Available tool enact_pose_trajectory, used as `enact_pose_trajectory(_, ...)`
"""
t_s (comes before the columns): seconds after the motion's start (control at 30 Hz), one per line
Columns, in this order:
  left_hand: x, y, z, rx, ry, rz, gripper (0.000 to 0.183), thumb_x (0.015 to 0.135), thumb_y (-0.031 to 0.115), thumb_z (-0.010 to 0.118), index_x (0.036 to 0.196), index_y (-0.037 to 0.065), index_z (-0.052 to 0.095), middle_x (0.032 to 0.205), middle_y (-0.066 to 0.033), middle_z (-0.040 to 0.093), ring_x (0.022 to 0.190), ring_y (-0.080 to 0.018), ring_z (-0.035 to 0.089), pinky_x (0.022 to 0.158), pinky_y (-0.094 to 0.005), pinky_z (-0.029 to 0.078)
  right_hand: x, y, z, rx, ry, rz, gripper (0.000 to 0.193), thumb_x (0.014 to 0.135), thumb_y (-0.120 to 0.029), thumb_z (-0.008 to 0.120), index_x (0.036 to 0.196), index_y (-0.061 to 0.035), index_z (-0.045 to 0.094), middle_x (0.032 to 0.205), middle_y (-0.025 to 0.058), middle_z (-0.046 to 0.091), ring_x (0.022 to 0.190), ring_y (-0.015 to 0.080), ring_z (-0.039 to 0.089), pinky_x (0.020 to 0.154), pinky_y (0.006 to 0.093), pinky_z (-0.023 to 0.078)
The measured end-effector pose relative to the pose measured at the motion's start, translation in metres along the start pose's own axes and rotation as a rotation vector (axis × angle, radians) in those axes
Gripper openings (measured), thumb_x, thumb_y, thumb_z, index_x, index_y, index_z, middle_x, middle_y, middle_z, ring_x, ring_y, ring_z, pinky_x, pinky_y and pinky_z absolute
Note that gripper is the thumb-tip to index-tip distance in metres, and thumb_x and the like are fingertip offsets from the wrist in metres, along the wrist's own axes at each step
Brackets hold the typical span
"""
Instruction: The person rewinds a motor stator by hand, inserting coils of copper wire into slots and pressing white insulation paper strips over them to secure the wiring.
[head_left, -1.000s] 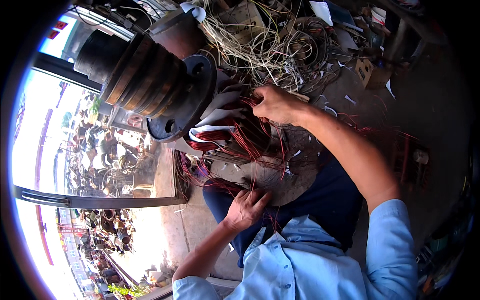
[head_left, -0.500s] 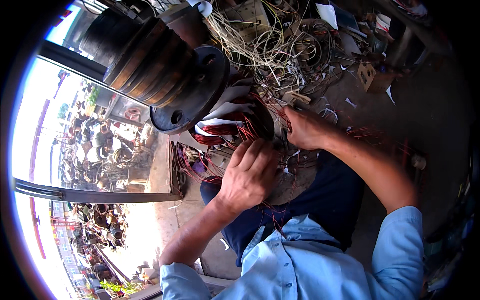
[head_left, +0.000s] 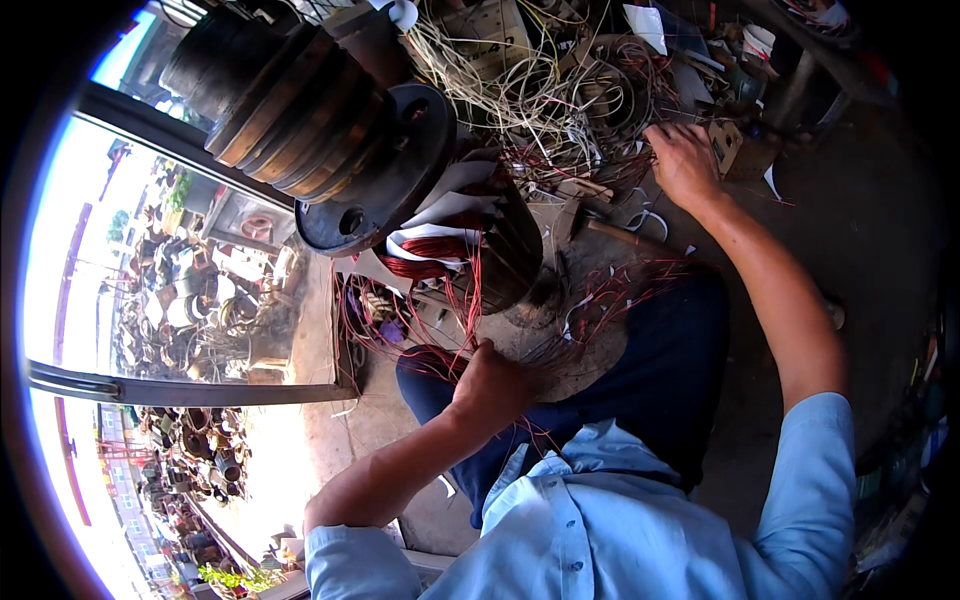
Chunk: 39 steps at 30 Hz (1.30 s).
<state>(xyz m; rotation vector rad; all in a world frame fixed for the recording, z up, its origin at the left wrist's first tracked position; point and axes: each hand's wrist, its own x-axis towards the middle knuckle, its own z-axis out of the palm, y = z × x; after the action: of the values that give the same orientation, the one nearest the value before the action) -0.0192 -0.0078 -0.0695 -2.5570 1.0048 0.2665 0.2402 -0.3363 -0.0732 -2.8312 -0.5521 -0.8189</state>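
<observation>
Right hand (head_left: 684,168) shifted up-right, grip unclear | left hand (head_left: 494,384), nearer, closed on red wires (head_left: 473,295) running upward toward coil (head_left: 432,248)

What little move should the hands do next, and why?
Perhaps bring the right hand over toward the left hand. The left hand seems to pinch red wires that hang from the red coil, while the right hand is stretched out by the tangle of pale wires, too far away to help guide those red strands.
</observation>
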Motion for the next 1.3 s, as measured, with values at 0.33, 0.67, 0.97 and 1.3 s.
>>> enact_pose_trajectory(0.33, -0.068, -0.031, 0.065, 0.285, -0.294, -0.005, 0.033, 0.094, 0.028, 0.057, 0.113, 0.005, 0.072, 0.109, -0.0123, 0.068, 0.112, -0.0273, 0.063, 0.112, -0.0459, 0.038, 0.031, 0.043, 0.039, -0.131, -0.113, 0.020, 0.028, 0.084, -0.016, 0.074, 0.110, -0.0099, 0.067, 0.110, 0.0097, 0.070, 0.118, 0.0298, 0.061, 0.109, 0.0512, 0.039)
enact_pose_trajectory(0.67, -0.040, -0.028, -0.055, -0.402, 0.661, -0.030, 0.034, 0.077, 0.005, 0.071, 0.110, -0.002, 0.072, 0.124, -0.0205, 0.067, 0.116, -0.0374, 0.066, 0.101, -0.0474, 0.054, -0.033, -0.037, -0.058, 0.409, -0.667, -0.057, 0.097, 0.069, -0.040, 0.090, 0.148, -0.0010, 0.049, 0.147, 0.0221, 0.055, 0.141, 0.0388, 0.046, 0.121, 0.0483, 0.033)
enact_pose_trajectory(0.97, 0.010, -0.112, -0.079, -0.141, 0.807, -0.543, 0.050, 0.090, 0.005, 0.063, 0.139, -0.005, 0.057, 0.136, -0.0289, 0.057, 0.123, -0.0481, 0.055, 0.105, -0.0559, 0.043, -0.008, -0.155, -0.090, 0.916, 0.102, -0.220, 0.030, 0.088, 0.000, 0.070, 0.118, 0.0007, 0.067, 0.118, 0.0170, 0.067, 0.107, 0.0354, 0.067, 0.092, 0.0431, 0.056)
enact_pose_trajectory(1.3, 0.033, -0.121, -0.079, -0.292, 0.934, -0.648, 0.032, 0.094, 0.011, 0.068, 0.125, 0.005, 0.066, 0.110, -0.0215, 0.069, 0.105, -0.0428, 0.063, 0.093, -0.0525, 0.045, 0.013, -0.212, -0.063, 0.803, 0.168, -0.089, 0.039, 0.082, 0.000, 0.072, 0.120, -0.0052, 0.067, 0.107, 0.0142, 0.066, 0.096, 0.0345, 0.069, 0.079, 0.0429, 0.058)
